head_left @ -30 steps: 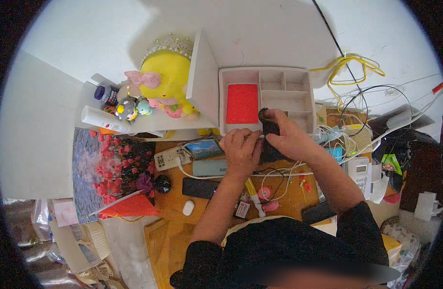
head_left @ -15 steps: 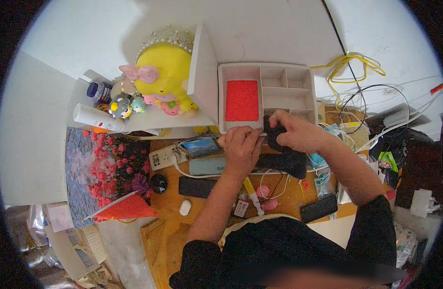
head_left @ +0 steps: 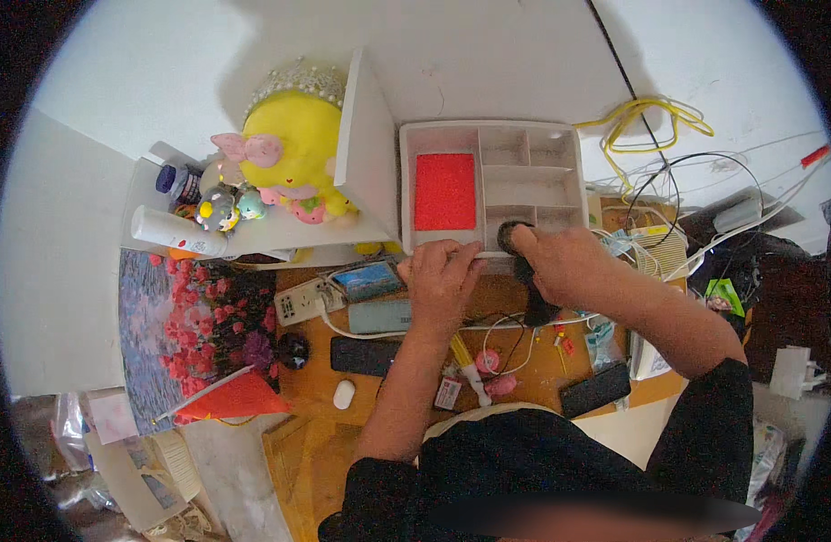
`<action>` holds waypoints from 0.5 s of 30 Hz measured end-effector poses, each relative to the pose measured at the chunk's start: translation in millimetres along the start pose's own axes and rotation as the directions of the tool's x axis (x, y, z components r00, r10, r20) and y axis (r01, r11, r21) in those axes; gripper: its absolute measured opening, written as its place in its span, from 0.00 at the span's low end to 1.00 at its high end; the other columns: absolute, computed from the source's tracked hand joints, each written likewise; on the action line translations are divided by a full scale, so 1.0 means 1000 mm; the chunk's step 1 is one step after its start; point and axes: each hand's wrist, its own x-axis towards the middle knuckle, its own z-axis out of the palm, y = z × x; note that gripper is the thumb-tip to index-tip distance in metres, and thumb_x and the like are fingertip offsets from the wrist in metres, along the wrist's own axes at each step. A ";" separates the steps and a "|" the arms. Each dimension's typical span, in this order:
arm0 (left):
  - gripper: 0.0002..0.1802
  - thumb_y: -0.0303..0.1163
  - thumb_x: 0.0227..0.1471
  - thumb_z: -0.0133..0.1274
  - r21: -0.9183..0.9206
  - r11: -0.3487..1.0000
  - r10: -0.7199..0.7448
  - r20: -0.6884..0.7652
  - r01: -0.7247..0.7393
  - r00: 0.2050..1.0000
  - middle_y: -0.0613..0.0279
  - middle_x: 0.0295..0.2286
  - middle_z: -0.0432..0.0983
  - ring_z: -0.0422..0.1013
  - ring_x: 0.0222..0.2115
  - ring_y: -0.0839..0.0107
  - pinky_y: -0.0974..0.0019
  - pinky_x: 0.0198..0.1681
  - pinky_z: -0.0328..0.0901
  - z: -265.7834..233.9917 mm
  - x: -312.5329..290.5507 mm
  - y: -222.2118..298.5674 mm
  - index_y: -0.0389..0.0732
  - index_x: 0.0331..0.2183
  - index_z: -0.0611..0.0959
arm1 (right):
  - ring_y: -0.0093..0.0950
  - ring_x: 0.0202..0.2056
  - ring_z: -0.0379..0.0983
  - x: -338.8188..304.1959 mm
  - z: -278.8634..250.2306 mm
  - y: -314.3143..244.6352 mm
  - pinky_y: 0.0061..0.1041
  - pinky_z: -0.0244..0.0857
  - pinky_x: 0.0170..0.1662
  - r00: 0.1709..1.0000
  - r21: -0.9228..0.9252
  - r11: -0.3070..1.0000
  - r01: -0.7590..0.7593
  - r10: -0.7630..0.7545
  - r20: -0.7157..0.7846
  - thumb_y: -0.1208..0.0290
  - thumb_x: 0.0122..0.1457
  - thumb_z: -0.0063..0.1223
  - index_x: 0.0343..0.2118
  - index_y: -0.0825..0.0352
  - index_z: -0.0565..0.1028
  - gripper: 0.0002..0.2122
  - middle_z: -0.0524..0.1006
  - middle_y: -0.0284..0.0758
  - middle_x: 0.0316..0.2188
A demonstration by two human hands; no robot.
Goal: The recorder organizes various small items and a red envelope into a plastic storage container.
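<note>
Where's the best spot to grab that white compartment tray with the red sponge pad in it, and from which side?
Probably the near front rim of the white compartment tray, taken from the person's side. That edge faces the hands: the left hand already rests on it and the right hand, holding a black object, is beside it. The red sponge pad fills the left compartment, and a white upright panel blocks the left side.
</note>
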 end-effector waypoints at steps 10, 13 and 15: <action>0.17 0.30 0.35 0.64 -0.002 1.000 0.009 0.025 -0.009 1.000 0.63 0.31 0.72 0.67 0.34 0.60 0.56 0.38 0.57 -0.002 0.003 0.005 0.45 0.34 0.83 | 0.48 0.33 0.75 0.018 0.003 0.008 0.44 0.69 0.32 0.977 0.017 0.979 0.204 -0.205 0.053 0.74 0.49 0.50 0.44 0.67 0.61 0.19 0.74 0.47 0.38; 0.16 0.31 0.35 0.64 -0.043 0.999 0.012 0.004 -0.012 1.000 0.63 0.31 0.73 0.67 0.35 0.60 0.55 0.38 0.55 0.000 0.001 0.002 0.46 0.33 0.83 | 0.46 0.35 0.76 0.024 0.000 0.002 0.41 0.71 0.34 0.981 -0.072 0.979 0.191 -0.188 0.039 0.73 0.48 0.51 0.45 0.68 0.62 0.20 0.75 0.45 0.38; 0.17 0.31 0.35 0.64 -0.053 0.998 0.020 -0.007 -0.020 1.000 0.63 0.31 0.73 0.67 0.35 0.60 0.55 0.38 0.55 0.000 0.001 0.003 0.45 0.33 0.83 | 0.43 0.30 0.76 0.026 0.000 0.000 0.40 0.70 0.29 0.969 -0.144 0.961 0.235 -0.244 -0.049 0.73 0.44 0.56 0.41 0.68 0.63 0.21 0.74 0.44 0.36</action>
